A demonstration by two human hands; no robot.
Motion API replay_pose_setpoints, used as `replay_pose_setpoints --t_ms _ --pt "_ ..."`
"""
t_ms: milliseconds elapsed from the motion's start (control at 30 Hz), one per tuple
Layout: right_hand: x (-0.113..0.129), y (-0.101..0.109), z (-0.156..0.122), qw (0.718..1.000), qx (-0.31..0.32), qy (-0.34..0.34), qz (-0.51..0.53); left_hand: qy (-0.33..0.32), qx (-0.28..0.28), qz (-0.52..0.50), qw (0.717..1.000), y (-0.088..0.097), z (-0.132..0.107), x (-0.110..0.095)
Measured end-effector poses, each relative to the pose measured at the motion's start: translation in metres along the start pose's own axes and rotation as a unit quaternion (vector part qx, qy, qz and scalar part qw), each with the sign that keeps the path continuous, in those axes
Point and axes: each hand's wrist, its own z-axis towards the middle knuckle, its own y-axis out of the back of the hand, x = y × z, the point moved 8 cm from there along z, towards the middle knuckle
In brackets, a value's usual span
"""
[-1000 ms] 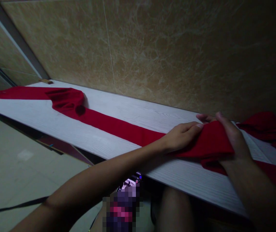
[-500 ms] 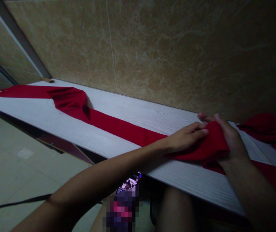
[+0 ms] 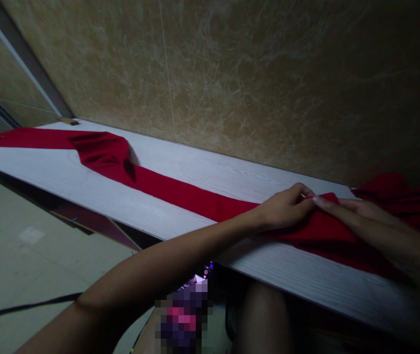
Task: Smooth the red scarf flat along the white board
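Dim, underexposed; dark corners; wide-angle edge distortion

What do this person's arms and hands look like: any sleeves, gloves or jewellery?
Both forearms are bare, with no sleeves in view. The left hand and right hand wear no gloves, and no rings, watch or bracelets show. The dim light hides finer detail.

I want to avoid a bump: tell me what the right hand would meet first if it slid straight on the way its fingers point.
The right hand lies flat on the red cloth, fingers pointing left. First in line are the left hand's fingertips, apparently almost touching already.
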Motion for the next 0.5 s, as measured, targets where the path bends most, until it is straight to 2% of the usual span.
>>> replay_pose_setpoints --t_ms 133,233,367,500 --pt "-0.006 -0.012 -0.008 0.995 0.036 -0.023 0.094 0.008 0.014 0.039 0.999 -0.001 0.002 0.005" --pt "-0.011 -0.010 -0.006 0.991 0.008 -0.022 0.129 0.003 0.024 0.072 0.997 0.005 0.000 0.007" --pt "-0.019 -0.003 -0.005 0.986 -0.035 -0.014 0.162 -0.027 0.038 0.180 0.983 0.027 -0.012 0.001" --pt "-0.021 0.018 -0.014 0.966 -0.079 0.022 0.245 -0.027 0.085 0.328 0.941 0.053 -0.033 -0.002"
